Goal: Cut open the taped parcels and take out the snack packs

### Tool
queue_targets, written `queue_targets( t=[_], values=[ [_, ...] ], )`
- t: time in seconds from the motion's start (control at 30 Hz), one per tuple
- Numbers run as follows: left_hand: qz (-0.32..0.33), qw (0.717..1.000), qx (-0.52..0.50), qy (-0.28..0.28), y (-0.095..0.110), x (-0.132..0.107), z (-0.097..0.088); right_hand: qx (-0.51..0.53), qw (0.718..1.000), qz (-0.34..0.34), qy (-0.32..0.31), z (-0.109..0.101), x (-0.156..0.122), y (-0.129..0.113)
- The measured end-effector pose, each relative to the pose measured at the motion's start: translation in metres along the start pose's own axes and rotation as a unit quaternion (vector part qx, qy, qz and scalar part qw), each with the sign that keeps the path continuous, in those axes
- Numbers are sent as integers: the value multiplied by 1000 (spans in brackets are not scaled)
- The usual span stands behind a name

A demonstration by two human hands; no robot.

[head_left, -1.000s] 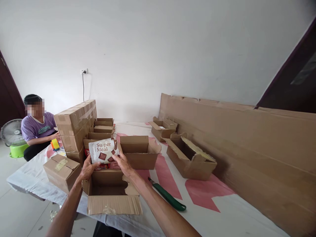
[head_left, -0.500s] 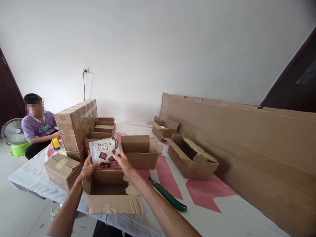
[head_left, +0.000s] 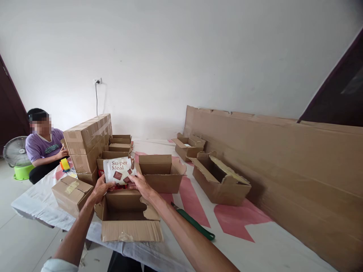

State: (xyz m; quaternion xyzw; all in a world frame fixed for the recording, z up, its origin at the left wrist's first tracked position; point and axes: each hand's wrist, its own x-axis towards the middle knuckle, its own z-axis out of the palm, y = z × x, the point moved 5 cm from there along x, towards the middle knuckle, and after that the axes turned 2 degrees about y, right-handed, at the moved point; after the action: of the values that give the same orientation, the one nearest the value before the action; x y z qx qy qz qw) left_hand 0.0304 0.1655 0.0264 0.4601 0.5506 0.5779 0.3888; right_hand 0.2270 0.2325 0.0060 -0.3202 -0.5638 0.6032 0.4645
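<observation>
Both my hands hold a white pouch printed "Su-per Meal" with brown squares on its front. My left hand grips its lower left corner, and my right hand pinches the lower right side. The pouch is upright, its printed face towards me, above the far edge of an open cardboard box. That box's flaps are spread and its visible inside is bare cardboard. Bits of red packaging show behind my left hand and under the pouch, mostly hidden.
Open boxes stand beyond and to the right. A taped box sits left, before a stack of closed boxes. A green-handled tool lies near my right forearm. A person sits far left by a tape dispenser.
The pouch stays in both hands, almost still. My view has shifted slightly. At the far left, the other person's hand has risen a little.
</observation>
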Motion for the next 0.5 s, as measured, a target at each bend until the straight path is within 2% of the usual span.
queue_targets(
  t=[0.07, 0.13, 0.23, 0.3, 0.4, 0.5],
  values=[
    [19, 1000, 0, -6, 28, 8, -2, 13, 1000, -10, -7, 4, 6, -25],
    [114, 993, -5, -27, 75, 12, -3, 36, 998, -47, -21, 7, 11, -63],
    [258, 966, -13, -26, 146, 2, -4, 60, 979, -187, -61, 8, 8, -136],
    [322, 946, -16, -36, 182, -11, -2, 54, 961, -255, -90, 6, 0, -175],
    [364, 929, -11, -58, 212, -29, 4, 28, 942, -315, -110, 1, -18, -209],
    [364, 927, 19, -88, 222, -37, 12, 14, 937, -333, -107, -3, -33, -215]
  ],
)
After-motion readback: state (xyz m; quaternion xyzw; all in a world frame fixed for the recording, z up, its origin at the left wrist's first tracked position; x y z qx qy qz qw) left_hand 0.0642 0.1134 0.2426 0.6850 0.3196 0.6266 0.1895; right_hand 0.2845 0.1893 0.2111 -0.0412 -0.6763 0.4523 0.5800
